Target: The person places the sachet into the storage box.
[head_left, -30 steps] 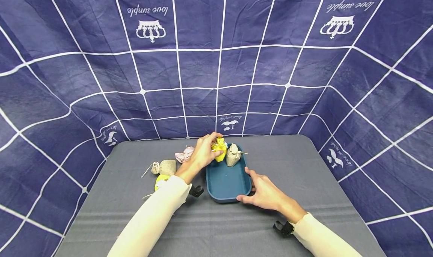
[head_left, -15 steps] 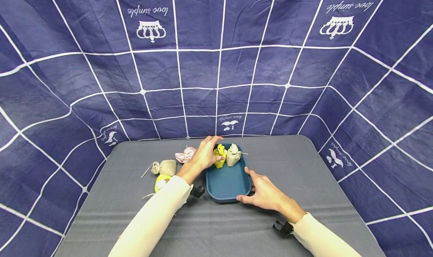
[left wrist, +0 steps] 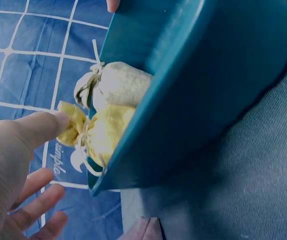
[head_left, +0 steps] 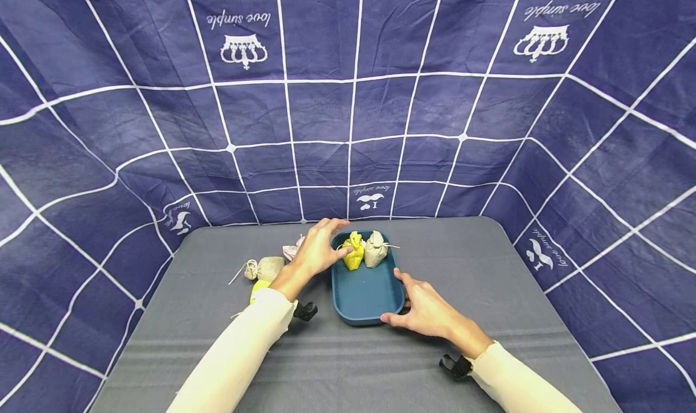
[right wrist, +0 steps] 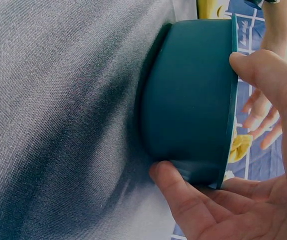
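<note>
A blue-green tray (head_left: 365,298) stands on the grey cloth. At its far end sit a yellow drawstring pouch (head_left: 355,253) on the left and a beige drawstring pouch (head_left: 375,251) on the right, side by side. My left hand (head_left: 315,250) hovers at the tray's far left edge with fingers spread and holds nothing; in the left wrist view its thumb or a fingertip appears close to the yellow pouch's gathered top, and contact is unclear. My right hand (head_left: 426,310) grips the tray's near right corner, thumb and fingers on different sides, as the right wrist view shows.
Left of the tray lie a pink pouch (head_left: 290,253), partly behind my left hand, a tan pouch (head_left: 270,268) with a long string, and another yellow pouch (head_left: 259,287) partly under my sleeve. A blue gridded cloth (head_left: 326,111) rises behind and beside the table.
My left hand lowered the yellow pouch into the tray beside the beige one, let go and drew back left. The right hand and tray stayed put.
</note>
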`<action>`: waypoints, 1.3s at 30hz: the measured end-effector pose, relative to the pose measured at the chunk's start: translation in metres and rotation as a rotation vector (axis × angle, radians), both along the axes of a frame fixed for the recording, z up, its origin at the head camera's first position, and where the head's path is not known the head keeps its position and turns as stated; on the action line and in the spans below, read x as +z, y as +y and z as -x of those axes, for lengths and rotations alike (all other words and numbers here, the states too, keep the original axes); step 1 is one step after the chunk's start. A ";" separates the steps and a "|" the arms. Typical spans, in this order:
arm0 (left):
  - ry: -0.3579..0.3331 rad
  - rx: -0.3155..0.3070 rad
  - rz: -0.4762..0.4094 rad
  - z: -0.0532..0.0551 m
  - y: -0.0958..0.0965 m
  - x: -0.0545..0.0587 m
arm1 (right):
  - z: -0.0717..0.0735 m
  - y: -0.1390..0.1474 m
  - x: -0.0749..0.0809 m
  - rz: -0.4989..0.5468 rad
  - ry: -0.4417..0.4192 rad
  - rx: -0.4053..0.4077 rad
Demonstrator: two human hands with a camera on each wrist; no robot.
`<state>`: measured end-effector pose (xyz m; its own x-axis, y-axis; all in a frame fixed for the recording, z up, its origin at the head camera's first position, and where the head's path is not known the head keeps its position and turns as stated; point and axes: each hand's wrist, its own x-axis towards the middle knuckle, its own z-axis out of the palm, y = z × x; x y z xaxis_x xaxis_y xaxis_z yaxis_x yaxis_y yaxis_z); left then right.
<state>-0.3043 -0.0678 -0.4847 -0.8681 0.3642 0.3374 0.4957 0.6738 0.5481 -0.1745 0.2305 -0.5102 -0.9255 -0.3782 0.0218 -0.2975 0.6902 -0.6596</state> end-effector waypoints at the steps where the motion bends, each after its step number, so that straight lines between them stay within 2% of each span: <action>1: 0.003 0.011 0.002 0.000 -0.002 -0.001 | 0.000 0.000 0.000 -0.005 0.004 0.000; 11: 0.042 0.111 -0.052 0.004 -0.025 -0.010 | 0.001 -0.002 -0.001 -0.004 -0.003 0.010; 20: 0.088 0.136 -0.090 0.008 -0.051 -0.024 | 0.002 -0.002 0.001 -0.007 0.007 0.004; 26: 0.028 0.199 -0.059 0.009 -0.062 -0.035 | 0.001 -0.001 -0.001 0.050 0.016 0.012; 27: 0.011 0.213 -0.053 0.009 -0.063 -0.036 | 0.002 0.001 -0.007 0.059 0.047 0.028; 30: -0.020 0.242 -0.046 0.009 -0.066 -0.040 | 0.001 0.001 -0.007 0.066 0.060 0.023; 39: -0.065 0.274 -0.101 0.009 -0.070 -0.049 | 0.000 -0.002 -0.002 -0.006 -0.015 -0.014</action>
<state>-0.3136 -0.1380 -0.5338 -0.9503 0.0809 0.3008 0.2649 0.7177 0.6440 -0.1745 0.2288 -0.5121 -0.9308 -0.3654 0.0058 -0.2782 0.6984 -0.6595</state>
